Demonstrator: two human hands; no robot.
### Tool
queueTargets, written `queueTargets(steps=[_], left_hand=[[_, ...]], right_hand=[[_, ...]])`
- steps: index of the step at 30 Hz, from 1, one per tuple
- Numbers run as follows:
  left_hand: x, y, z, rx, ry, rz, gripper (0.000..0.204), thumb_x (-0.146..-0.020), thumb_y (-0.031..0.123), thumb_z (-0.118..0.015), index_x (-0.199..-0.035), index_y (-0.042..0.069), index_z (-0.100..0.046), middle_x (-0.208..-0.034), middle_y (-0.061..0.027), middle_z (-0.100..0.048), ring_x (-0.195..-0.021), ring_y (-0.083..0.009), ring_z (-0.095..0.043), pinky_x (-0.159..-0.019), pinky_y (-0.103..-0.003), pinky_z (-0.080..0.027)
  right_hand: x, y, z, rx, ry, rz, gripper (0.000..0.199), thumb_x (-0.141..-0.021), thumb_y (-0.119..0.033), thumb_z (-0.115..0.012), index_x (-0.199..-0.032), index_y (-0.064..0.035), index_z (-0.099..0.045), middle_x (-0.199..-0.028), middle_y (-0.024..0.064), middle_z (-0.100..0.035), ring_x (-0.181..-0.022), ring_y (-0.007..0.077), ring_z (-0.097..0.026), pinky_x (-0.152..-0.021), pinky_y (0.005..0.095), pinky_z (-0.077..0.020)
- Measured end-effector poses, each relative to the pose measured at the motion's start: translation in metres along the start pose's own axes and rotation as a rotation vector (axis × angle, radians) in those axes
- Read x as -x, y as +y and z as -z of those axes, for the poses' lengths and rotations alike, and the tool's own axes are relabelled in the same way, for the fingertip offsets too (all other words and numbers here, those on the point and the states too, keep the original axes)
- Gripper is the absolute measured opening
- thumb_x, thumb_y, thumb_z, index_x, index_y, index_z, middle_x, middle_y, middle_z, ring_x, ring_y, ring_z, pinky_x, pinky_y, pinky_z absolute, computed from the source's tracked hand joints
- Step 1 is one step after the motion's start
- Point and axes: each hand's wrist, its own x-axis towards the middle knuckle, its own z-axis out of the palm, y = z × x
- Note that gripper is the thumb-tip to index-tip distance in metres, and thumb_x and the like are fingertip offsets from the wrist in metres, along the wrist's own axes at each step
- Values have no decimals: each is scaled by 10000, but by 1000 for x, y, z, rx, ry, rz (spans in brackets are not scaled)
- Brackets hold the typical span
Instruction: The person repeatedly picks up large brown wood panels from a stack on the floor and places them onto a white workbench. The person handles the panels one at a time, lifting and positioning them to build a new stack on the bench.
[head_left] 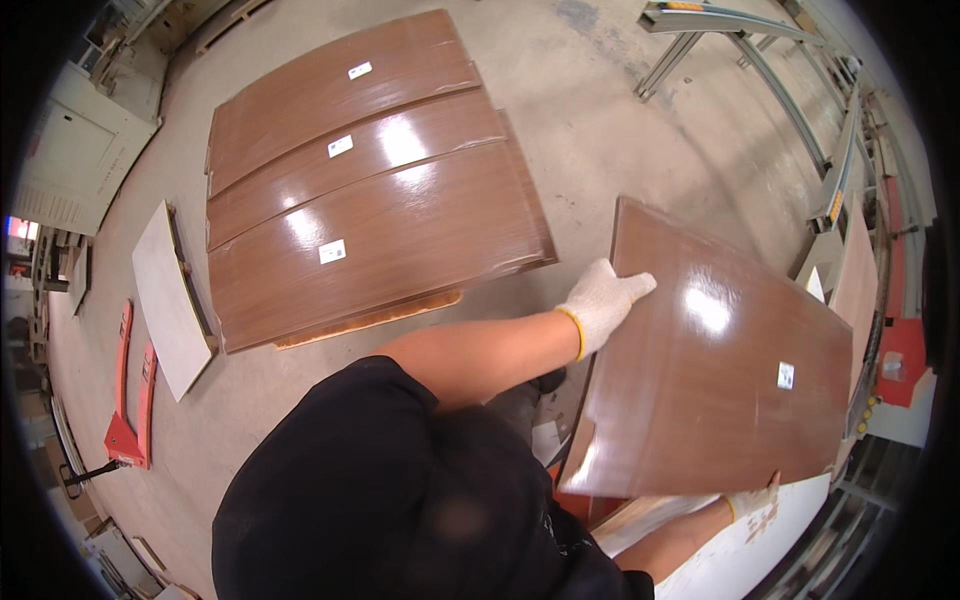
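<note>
A large brown wood-grain panel (680,370), glossy as if under clear film and with a small white label, is tilted at my right side. My left hand (607,303), in a whitish knit glove with a yellow cuff, grips its left edge, thumb on the top face and the other fingers mostly hidden. My right hand (755,498), gloved too, holds the near edge, with fingertips showing over the rim. Below the panel lies a white board (775,540), partly covered. To the left, similar brown panels (370,215) lie in overlapping stacks, each top one labelled.
A red pallet jack (128,440) stands at the left, near a leaning pale board (170,300). Metal roller frames (780,85) run along the far right. A grey machine cabinet (85,150) is at the far left. Wood (370,318) shows under the stacked panels.
</note>
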Motion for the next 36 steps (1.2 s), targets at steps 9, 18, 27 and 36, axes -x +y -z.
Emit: queueTargets(steps=[9,18,27,36], left_hand=[[15,-19,243,-239,162,-227,623,-864,485,-783,-1007,-117,-715,-954,-261,-738,-881,-330,-720,-824,-446,-557],[121,-74,538,-166,966,-217,817,-1002,612,-591,-1380,-110,-641,-1344,-191,-693,-1212,-248,-632,-1067,-394,-468],[204,-174,774,-574,1213,188,958,-1032,725,-397,-1297,-158,-660,-1297,-341,-687,-1254,-440,-650,-1105,-466,-454],[144,-215,842,-601,1148,194,796,-1031,647,-502,-1245,-96,-690,-1211,-269,-728,-1139,-409,-679,-1026,-487,-507]], right_hand=[[200,77,-152,138,-104,196,446,-972,-210,-667,-1296,93,-614,-1404,211,-615,-1285,340,-588,-1119,467,-484],[277,226,-270,-226,-546,-479,439,-920,-124,-690,-1345,-27,-636,-1315,142,-684,-1211,322,-644,-1072,523,-539],[422,403,-298,-82,-580,-957,664,-837,107,-637,-1421,-189,-533,-1382,67,-597,-1353,328,-527,-1176,621,-419],[413,444,-318,163,-578,-1143,215,-930,-7,-626,-1131,-81,-600,-1179,133,-647,-970,349,-665,-820,532,-579]])
